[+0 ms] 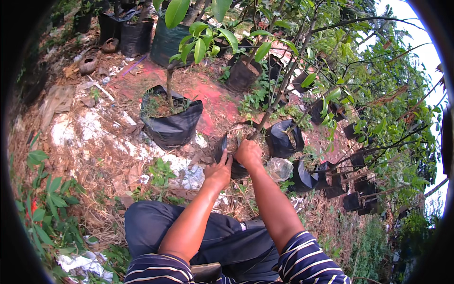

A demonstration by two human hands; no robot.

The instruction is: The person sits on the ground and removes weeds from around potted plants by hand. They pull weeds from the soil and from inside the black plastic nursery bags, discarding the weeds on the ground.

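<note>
In front of my crossed legs stands a black plastic grow bag (pixel 239 171) with a woody plant stem (pixel 271 109) rising from it. My left hand (pixel 217 175) is at the bag's left side, its index finger lying along a raised plastic flap (pixel 220 146) and the flap held at the fingers. My right hand (pixel 249 154) is curled into a fist over the bag's rim, close to the base of the stem. Its fingertips are turned away, so what lies inside the fist is hidden. Dry plant matter shows in the bag behind the hands.
A larger black grow bag (pixel 173 124) with a cut-topped stem stands to the left. Another black bag (pixel 284 138) and a crumpled clear plastic piece (pixel 279 169) are just right of my hand. Leafy branches (pixel 200 41) hang overhead. Coconut shells (pixel 88 66) and litter lie farther left.
</note>
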